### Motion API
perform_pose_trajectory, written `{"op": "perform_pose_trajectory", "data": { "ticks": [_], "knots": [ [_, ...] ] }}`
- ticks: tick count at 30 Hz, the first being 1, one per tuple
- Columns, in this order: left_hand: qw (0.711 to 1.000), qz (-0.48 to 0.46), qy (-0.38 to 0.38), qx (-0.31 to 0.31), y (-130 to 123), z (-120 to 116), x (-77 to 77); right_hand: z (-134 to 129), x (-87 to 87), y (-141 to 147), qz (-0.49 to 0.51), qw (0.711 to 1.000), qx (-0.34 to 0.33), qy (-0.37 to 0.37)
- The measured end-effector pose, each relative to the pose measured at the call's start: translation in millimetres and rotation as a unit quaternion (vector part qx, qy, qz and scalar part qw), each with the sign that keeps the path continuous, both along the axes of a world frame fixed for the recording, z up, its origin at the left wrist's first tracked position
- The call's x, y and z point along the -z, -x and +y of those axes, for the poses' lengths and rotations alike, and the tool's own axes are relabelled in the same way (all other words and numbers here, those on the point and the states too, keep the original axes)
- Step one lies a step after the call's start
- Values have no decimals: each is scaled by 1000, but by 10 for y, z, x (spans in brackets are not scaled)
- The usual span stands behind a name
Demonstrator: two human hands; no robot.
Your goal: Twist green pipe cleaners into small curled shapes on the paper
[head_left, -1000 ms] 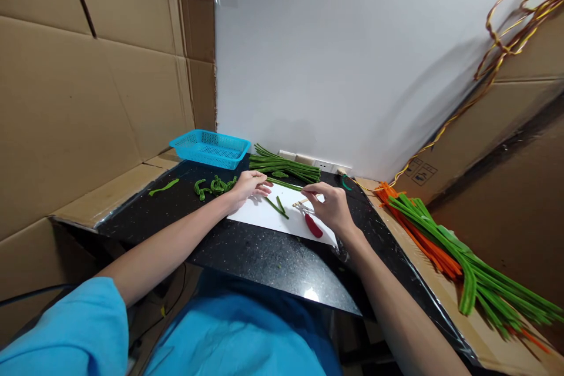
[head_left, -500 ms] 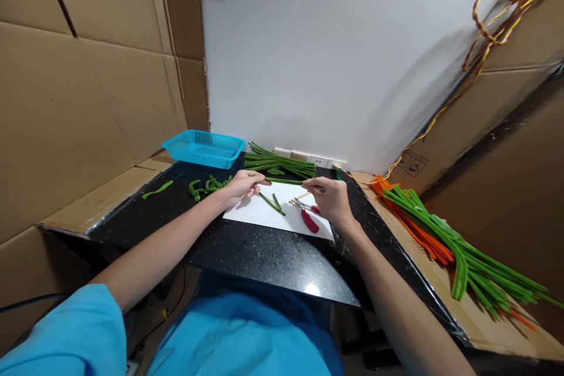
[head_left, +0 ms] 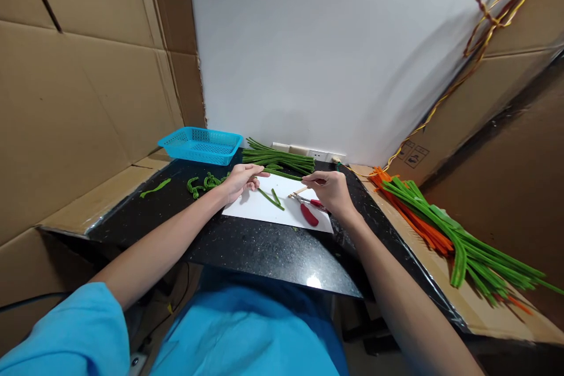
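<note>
A dark green fuzzy stem is stretched between my two hands above a white sheet. My left hand pinches its left end, and my right hand pinches the right end. Below them, short green pieces lie on the sheet in a V-like arrangement. Pliers with red handles rest on the right part of the sheet, their jaws beside a small tan stick. Part of the pliers is near my right wrist.
Behind are a blue basket and a dark green stem bundle. Curled green pieces and a light green strip lie left on the black table. Green stems and orange stems lie right.
The view has shifted slightly. Both hands keep hold of the stem, which now slopes down a little toward my right hand.
</note>
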State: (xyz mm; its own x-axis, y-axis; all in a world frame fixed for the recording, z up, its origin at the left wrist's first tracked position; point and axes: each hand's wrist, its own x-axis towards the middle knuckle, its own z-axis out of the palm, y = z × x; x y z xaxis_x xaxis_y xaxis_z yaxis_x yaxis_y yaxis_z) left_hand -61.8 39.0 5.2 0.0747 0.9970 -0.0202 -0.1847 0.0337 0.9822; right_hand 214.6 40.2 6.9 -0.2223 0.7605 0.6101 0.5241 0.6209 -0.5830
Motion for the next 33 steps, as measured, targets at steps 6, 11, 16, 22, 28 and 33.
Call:
{"op": "perform_pose_trajectory", "data": {
  "ticks": [6, 11, 16, 22, 28, 33],
  "knots": [
    [1000, -14, -10, -10, 3, 42, 78, -10, 12, 7, -30, 999, -11, 12],
    [1000, -17, 16, -10, 14, 55, 99, -38, -35, 11, -42, 998, -31, 23],
    [1000, -19, 17, -1, 18, 50, 102, -48, -62, -5, -35, 998, -40, 17],
    [999, 4, 41, -16, -3, 37, 74, -63, -54, 10, -31, 999, -43, 11],
    [999, -21, 29, -11, -2, 16, 36, -81, -63, 27, -41, 998, -40, 8],
    [1000, -12, 22, -15, -7, 6, 28, -65, -43, 14, -20, 999, -35, 16]
  ]
}}
